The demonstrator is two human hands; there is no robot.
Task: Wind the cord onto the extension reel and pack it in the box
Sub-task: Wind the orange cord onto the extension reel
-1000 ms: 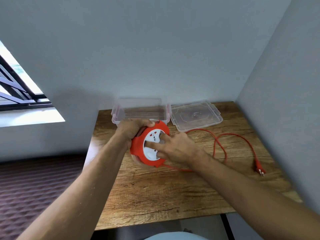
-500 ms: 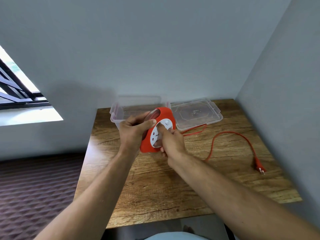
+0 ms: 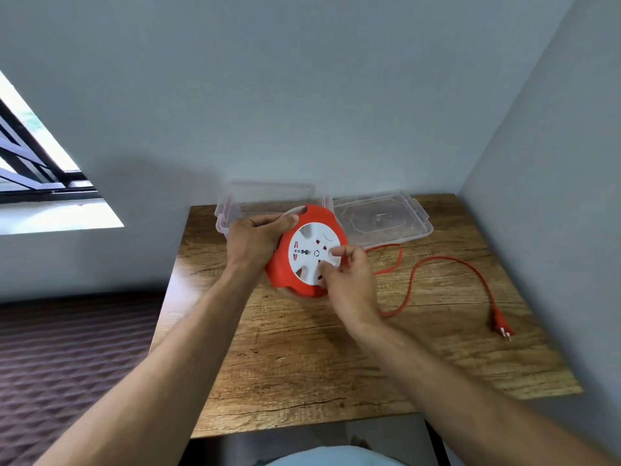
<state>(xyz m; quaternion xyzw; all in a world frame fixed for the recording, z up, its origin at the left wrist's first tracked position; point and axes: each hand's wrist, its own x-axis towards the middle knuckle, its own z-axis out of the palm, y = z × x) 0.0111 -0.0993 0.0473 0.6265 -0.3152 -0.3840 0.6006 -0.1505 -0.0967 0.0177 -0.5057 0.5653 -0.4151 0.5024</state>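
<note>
A round orange extension reel (image 3: 285,274) with a white socket face is held above the wooden table (image 3: 336,358), its face turned toward me. My left hand (image 3: 255,240) grips its upper left rim. My right hand (image 3: 349,280) pinches the lower right part of the white disc with its fingertips. An orange cord (image 3: 433,264) runs from under the reel in loose curves across the table to its plug (image 3: 502,326) at the right. Behind the reel stands the clear plastic box (image 3: 228,210), partly hidden by my left hand.
The box's clear lid (image 3: 383,216) lies flat to the right of the box, against the back wall. Grey walls close the table at the back and the right. A window is at the left, and dark patterned floor lies below the table's left edge.
The reel has turned from edge-on to face me. My right hand moved to the disc's lower right. The loose cord loop has shifted and lies closer to the reel.
</note>
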